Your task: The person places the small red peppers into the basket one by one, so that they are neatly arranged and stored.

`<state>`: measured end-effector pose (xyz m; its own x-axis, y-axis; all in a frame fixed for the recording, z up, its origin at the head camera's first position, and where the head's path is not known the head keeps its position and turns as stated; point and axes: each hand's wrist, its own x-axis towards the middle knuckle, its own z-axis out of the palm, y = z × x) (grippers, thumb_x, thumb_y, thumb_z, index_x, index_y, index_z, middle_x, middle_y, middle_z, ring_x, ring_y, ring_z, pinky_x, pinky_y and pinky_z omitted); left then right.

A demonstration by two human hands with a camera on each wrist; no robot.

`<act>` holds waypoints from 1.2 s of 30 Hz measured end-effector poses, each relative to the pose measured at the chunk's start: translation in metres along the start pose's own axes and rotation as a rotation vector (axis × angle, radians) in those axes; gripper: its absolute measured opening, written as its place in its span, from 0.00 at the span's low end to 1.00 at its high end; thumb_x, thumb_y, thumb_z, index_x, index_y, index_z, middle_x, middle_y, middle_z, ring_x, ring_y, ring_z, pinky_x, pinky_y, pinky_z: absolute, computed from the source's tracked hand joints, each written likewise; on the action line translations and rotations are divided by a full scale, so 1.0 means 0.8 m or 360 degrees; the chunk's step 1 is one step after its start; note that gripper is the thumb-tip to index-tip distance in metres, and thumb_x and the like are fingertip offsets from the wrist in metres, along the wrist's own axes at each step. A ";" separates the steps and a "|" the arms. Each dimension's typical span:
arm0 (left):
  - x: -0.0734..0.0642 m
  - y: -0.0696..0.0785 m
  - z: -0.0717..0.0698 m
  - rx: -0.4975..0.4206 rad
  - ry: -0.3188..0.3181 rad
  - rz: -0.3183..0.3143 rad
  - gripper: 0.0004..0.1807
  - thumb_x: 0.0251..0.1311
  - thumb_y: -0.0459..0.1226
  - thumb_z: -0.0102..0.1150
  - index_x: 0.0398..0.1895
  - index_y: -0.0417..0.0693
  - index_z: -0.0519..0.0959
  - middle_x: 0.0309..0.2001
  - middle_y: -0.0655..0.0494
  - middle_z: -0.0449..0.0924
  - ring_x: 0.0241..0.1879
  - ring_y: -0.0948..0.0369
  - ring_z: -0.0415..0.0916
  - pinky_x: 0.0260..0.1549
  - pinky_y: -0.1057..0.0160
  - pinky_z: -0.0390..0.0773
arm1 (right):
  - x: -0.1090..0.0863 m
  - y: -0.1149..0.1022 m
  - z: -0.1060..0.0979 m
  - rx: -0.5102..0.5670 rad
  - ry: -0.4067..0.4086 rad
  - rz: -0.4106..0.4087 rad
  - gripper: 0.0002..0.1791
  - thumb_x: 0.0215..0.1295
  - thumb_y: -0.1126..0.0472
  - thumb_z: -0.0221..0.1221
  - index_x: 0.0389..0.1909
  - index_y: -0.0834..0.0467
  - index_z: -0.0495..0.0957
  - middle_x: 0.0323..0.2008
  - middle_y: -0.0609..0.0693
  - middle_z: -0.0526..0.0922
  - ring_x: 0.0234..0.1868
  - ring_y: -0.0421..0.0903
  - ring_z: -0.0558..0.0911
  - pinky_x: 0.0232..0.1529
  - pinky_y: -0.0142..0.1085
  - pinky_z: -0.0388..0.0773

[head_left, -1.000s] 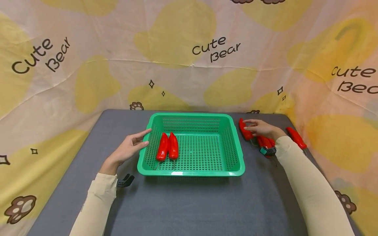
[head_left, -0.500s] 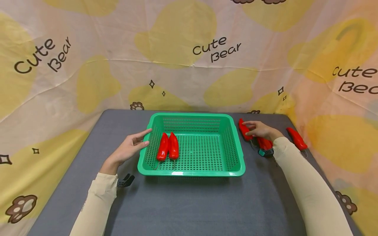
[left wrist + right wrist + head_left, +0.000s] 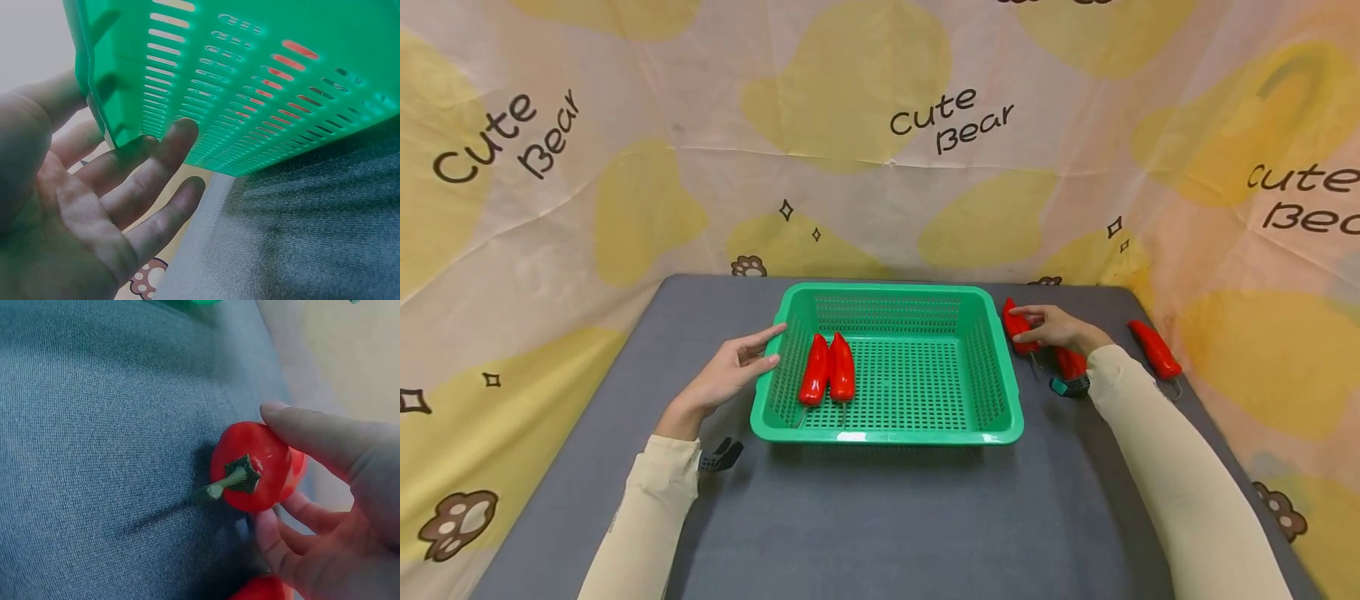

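Observation:
A green plastic basket (image 3: pixel 887 437) with perforated walls stands mid-table, two red chili peppers (image 3: pixel 815 371) side by side in its left part. At its left rim is my left hand (image 3: pixel 726 379), thumb and index finger touching the edge. The left wrist view has the other fingers loosely extended along the basket's outer wall (image 3: pixel 206 81). Right of the basket, my right hand (image 3: pixel 1056 327) pinches a red chili pepper (image 3: pixel 247 456) between thumb and fingers, its green stem facing the right wrist camera.
Another red pepper (image 3: pixel 1071 363) lies partly hidden under the right wrist. Near the table's right edge is one more red pepper (image 3: pixel 1155 350). A printed cloth (image 3: pixel 850 208) hangs behind and beside the grey table (image 3: pixel 880 517).
My right hand has shifted slightly left, its fingers closing around the pepper, which has moved a little toward the basket. The left hand and basket have stayed in place.

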<state>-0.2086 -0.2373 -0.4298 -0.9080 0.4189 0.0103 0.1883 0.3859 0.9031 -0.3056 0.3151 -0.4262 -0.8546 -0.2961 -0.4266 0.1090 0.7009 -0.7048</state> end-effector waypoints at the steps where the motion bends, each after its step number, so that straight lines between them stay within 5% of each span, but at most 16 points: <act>1: 0.000 0.001 0.000 0.0005 0.0004 -0.0004 0.32 0.69 0.44 0.53 0.75 0.55 0.58 0.76 0.50 0.53 0.67 0.46 0.67 0.57 0.64 0.76 | 0.000 -0.001 0.000 0.0005 0.0007 0.0001 0.39 0.66 0.58 0.60 0.74 0.58 0.55 0.73 0.72 0.50 0.71 0.68 0.57 0.64 0.58 0.69; 11: 0.000 0.001 0.000 -0.0010 -0.0012 -0.0001 0.32 0.69 0.44 0.53 0.75 0.54 0.58 0.76 0.48 0.54 0.66 0.45 0.69 0.53 0.71 0.75 | -0.003 0.001 -0.002 -0.0013 -0.0014 0.0001 0.36 0.68 0.58 0.58 0.74 0.58 0.55 0.73 0.71 0.52 0.72 0.68 0.55 0.66 0.57 0.67; 18: -0.001 0.002 0.000 -0.0034 -0.0019 -0.0014 0.32 0.69 0.43 0.53 0.75 0.55 0.58 0.76 0.46 0.55 0.65 0.45 0.70 0.52 0.72 0.76 | -0.008 0.001 -0.006 -0.0019 -0.0042 -0.0002 0.32 0.70 0.58 0.56 0.72 0.58 0.59 0.72 0.69 0.54 0.67 0.65 0.65 0.62 0.52 0.73; 25: -0.003 0.003 0.000 0.0011 -0.0015 -0.0015 0.32 0.70 0.44 0.52 0.75 0.55 0.58 0.76 0.46 0.54 0.66 0.47 0.69 0.55 0.66 0.77 | -0.012 0.001 -0.009 0.0221 0.0099 -0.0009 0.36 0.69 0.54 0.58 0.75 0.52 0.55 0.76 0.65 0.45 0.66 0.61 0.67 0.67 0.55 0.67; 30: -0.003 0.004 -0.001 -0.0023 -0.0016 -0.0031 0.32 0.69 0.45 0.53 0.75 0.56 0.58 0.76 0.48 0.54 0.67 0.47 0.67 0.54 0.70 0.75 | -0.023 -0.010 -0.015 0.0393 0.0201 -0.0013 0.37 0.69 0.54 0.57 0.75 0.51 0.54 0.76 0.64 0.46 0.45 0.46 0.75 0.56 0.44 0.74; 33: -0.003 0.005 -0.001 -0.0053 -0.0019 -0.0033 0.33 0.69 0.45 0.54 0.75 0.57 0.58 0.76 0.50 0.54 0.66 0.47 0.68 0.52 0.73 0.75 | -0.035 -0.027 -0.017 0.0486 0.0219 -0.0010 0.36 0.70 0.56 0.56 0.76 0.52 0.53 0.75 0.64 0.50 0.28 0.41 0.69 0.44 0.36 0.74; 36: -0.002 0.004 -0.002 -0.0069 -0.0022 -0.0033 0.33 0.69 0.44 0.54 0.75 0.56 0.58 0.76 0.50 0.55 0.66 0.47 0.69 0.51 0.74 0.75 | -0.051 -0.047 -0.018 0.0513 0.0222 -0.0019 0.37 0.70 0.57 0.56 0.76 0.53 0.51 0.74 0.64 0.51 0.36 0.42 0.72 0.48 0.37 0.76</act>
<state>-0.2071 -0.2380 -0.4260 -0.9061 0.4228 -0.0144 0.1528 0.3587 0.9208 -0.2825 0.3102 -0.3739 -0.9154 -0.1961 -0.3515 0.2343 0.4504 -0.8615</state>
